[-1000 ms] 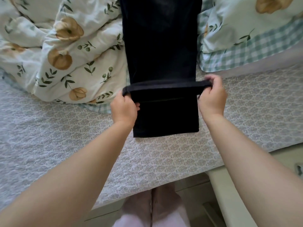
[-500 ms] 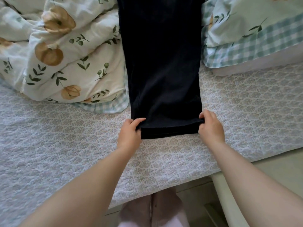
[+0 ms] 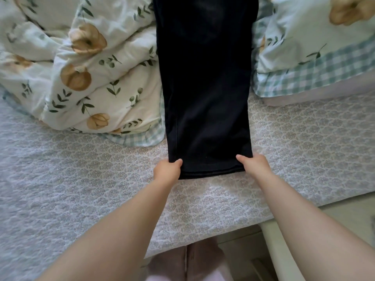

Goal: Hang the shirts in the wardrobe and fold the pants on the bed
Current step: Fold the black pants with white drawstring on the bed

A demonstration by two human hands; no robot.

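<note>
1. Fingers of the left hand (image 3: 166, 170) are curled round the near-left corner of the dark navy cloth pants (image 3: 205, 88). The thumb is laid on top of the fabric and the other fingers are hidden beneath it.
2. At the far left, the crumpled white duvet printed with tan flowers and green leaves (image 3: 91, 82) is heaped, its edge just beside the left side of the pants.
3. Beneath everything, the pale quilted bed cover with a grey lace-like pattern (image 3: 60, 179) is spread.
4. On that cover the pants are laid flat as one long strip, running from the hands away to the top edge of the view, between duvet and pillow.
5. Stacked layers of cloth are shown at the near hem, which is held between the two hands.
6. The near-right corner is pinched by the right hand (image 3: 256, 166) in the same way, thumb on top and remaining fingers tucked out of sight.
7. At the far right, the pale blue floral pillow with a green checked border (image 3: 314, 57) is placed just beside the pants.
8. A smooth white frame edge (image 3: 284, 250) is seen below the cover's near-right part.
</note>
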